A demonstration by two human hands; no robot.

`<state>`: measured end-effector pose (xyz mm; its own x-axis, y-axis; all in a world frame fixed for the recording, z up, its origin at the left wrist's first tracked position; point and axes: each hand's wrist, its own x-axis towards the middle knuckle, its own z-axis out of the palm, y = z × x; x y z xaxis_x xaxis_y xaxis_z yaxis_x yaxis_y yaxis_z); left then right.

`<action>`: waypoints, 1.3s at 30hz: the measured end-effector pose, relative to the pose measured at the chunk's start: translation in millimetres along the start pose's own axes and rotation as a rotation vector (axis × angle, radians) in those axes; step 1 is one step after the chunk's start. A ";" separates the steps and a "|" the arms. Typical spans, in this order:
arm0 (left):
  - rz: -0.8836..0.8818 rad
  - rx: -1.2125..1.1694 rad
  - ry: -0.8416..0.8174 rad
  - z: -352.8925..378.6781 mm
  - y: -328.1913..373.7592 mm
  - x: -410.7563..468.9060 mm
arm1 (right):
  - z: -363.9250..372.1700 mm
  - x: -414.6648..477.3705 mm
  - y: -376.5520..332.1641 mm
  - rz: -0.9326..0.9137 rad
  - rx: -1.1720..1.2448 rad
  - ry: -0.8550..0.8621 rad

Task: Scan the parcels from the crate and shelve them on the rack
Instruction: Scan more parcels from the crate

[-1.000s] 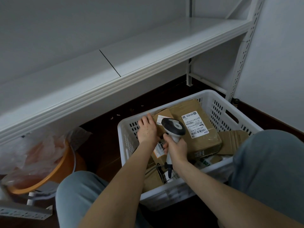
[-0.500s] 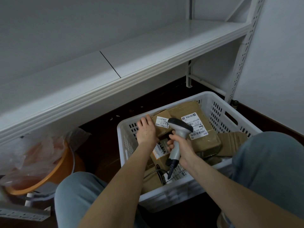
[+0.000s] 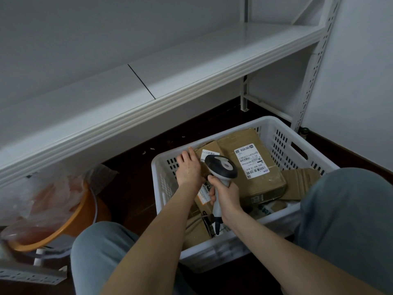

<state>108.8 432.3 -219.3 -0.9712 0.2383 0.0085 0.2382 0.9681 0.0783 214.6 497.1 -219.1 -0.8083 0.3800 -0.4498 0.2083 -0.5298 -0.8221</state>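
The scan could miss: the scanner (image 3: 221, 167) head hangs right over the small parcel (image 3: 210, 145) inside the crate (image 3: 276, 128), covering part of its white label, so I judge the beam may be too close or may catch the bigger label on the large parcel (image 3: 251, 143) lying just beside it toward the crate's right wall. A second risk is the small parcel tipping, since it sits propped on other boxes near the crate's left wall and could slide if pressed unevenly. The scanner's cable trails down among the boxes at the crate's near wall and could snag when a parcel is lifted.

The left hand (image 3: 188, 169) lies on the small parcel's left edge, fingers close together and nearly straight, pressing it; the thumb is hidden. The right hand (image 3: 225, 193) has its fingers wrapped tight round the scanner's handle. The rack (image 3: 191, 67) shelf beyond the crate holds no parcels
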 end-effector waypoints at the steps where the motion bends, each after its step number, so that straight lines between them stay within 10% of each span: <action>1: -0.001 -0.003 0.000 -0.4 0.1 -0.3 | 0.6 0.1 1.2 -0.002 -0.010 0.001; 39: 0.001 0.011 0.013 -1.9 1.5 -1.7 | 8.9 -0.1 3.2 -0.029 -0.023 0.037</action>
<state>110.8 433.1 -217.3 -0.9709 0.2386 0.0219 0.2395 0.9686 0.0669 210.4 488.6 -218.6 -0.7932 0.4228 -0.4383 0.1987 -0.5007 -0.8425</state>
